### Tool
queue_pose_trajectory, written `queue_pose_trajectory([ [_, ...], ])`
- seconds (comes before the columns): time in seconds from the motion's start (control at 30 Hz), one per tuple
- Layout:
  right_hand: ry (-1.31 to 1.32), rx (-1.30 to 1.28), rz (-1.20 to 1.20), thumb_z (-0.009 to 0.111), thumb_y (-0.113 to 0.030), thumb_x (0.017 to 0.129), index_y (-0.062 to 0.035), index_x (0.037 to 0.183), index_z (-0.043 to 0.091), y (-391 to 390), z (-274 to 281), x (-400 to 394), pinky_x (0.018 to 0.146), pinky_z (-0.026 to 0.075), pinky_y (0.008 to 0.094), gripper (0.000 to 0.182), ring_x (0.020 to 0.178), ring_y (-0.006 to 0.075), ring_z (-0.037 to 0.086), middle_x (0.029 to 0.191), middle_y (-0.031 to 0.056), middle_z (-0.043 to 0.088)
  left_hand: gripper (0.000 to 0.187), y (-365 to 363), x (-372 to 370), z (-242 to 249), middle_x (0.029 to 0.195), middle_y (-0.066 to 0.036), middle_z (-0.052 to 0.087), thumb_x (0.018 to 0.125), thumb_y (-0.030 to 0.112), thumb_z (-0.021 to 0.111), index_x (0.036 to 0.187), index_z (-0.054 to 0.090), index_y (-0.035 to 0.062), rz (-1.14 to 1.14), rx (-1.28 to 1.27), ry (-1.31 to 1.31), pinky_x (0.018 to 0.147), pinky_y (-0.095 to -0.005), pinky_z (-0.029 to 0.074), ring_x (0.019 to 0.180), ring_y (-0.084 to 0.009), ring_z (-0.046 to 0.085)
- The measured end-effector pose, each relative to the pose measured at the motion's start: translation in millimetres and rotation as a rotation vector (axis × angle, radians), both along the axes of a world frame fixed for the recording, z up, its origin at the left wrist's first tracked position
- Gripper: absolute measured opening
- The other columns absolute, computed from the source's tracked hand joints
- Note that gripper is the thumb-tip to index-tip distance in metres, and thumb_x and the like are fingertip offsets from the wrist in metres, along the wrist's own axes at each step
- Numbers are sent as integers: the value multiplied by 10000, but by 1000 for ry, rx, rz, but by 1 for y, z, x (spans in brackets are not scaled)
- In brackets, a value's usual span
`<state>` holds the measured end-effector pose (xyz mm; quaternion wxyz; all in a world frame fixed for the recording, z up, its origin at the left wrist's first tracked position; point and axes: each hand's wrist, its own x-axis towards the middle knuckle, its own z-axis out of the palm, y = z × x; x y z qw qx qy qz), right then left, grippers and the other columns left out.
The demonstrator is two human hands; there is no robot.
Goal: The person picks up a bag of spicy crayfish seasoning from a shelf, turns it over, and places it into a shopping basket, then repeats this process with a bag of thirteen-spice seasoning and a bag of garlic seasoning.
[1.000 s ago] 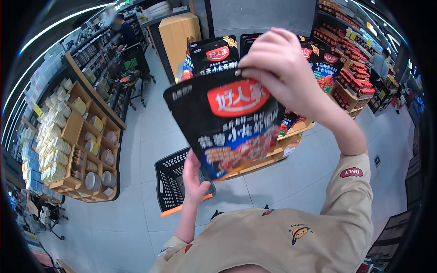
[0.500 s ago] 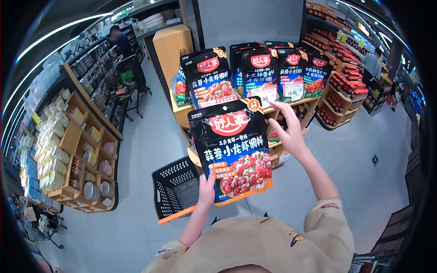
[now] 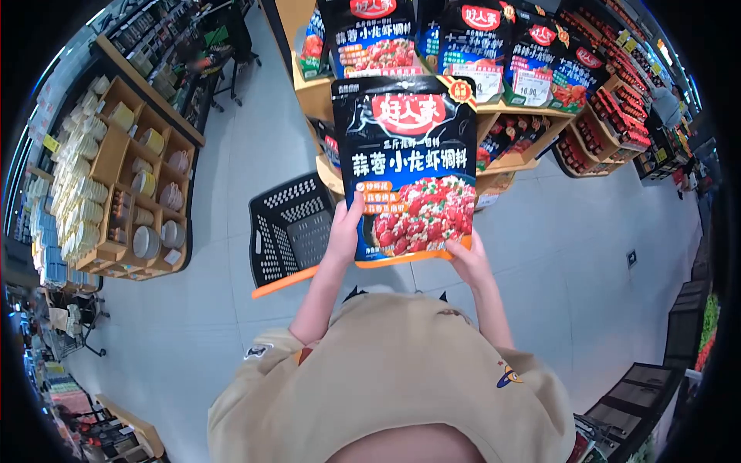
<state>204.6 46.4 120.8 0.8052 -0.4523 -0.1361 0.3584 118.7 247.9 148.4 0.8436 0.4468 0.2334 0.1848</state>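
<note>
In front of my chest I hold a black and blue crayfish seasoning pouch (image 3: 413, 166) upright, its printed front towards me. My left hand (image 3: 345, 231) grips the lower left edge, thumb on the front and the other fingers hidden behind. At the lower right corner my right hand (image 3: 469, 258) pinches the pouch, its thumb on the orange bottom band. Similar seasoning pouches (image 3: 475, 46) stand on a wooden display shelf (image 3: 505, 123) just beyond, with price tags in front of some. Below and to the left, a black shopping basket (image 3: 287, 224) with an orange handle rests on the floor.
On the left stands a wooden shelf unit (image 3: 116, 174) with bowls, cups and stacked dishes. Rounded shelves of red jars (image 3: 617, 123) are at the right. A cart (image 3: 228, 69) is at the upper left, with a person partly visible beside it. Grey tiles cover the floor.
My right hand has come down from the pouch's upper right side to grip its lower right corner. My view has tilted downward, so the display appears higher.
</note>
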Motion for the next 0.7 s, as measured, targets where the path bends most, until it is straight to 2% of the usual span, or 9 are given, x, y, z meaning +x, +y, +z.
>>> queue_pose_trajectory([
  [0.23, -22, -64, 39, 569, -21, 757, -15, 1173, 374, -4, -8, 5, 844, 413, 314, 459, 999, 162, 498, 1109, 90, 494, 380, -2, -1, -3, 993, -78, 538, 885, 337, 436, 1042, 465, -8, -23, 37, 37, 783, -235, 408, 887, -85, 510],
  [0.43, -19, 33, 48, 555, -1, 746, -6, 1175, 366, 3, -7, 8, 869, 399, 330, 469, 1014, 187, 497, 1109, 101, 493, 398, 1, -1, -11, 1000, -84, 536, 885, 351, 429, 1046, 449, -13, -15, -16, 43, 782, -237, 414, 889, -95, 517],
  [0.5, 45, 42, 106, 557, -27, 727, -30, 1233, 290, 1, -10, 10, 895, 389, 381, 572, 1080, 231, 460, 1179, 121, 442, 405, -1, -2, -6, 1002, -86, 536, 884, 357, 428, 1048, 446, -13, -10, -10, 44, 781, -238, 417, 891, -98, 520],
  [0.6, 54, 40, 122, 560, -27, 723, -28, 1239, 281, 0, -13, 14, 903, 383, 382, 587, 1076, 233, 462, 1181, 121, 438, 418, -3, -2, -8, 1003, -90, 536, 882, 369, 425, 1050, 442, -14, -5, -9, 49, 779, -240, 420, 892, -101, 523],
  [0.7, 87, 96, 119, 547, 16, 739, -4, 1199, 338, -2, -10, 13, 901, 375, 354, 505, 1053, 215, 474, 1145, 122, 466, 430, -6, -1, -8, 1000, -92, 539, 882, 380, 420, 1053, 437, -15, -10, 1, 42, 779, -242, 423, 892, -102, 526],
])
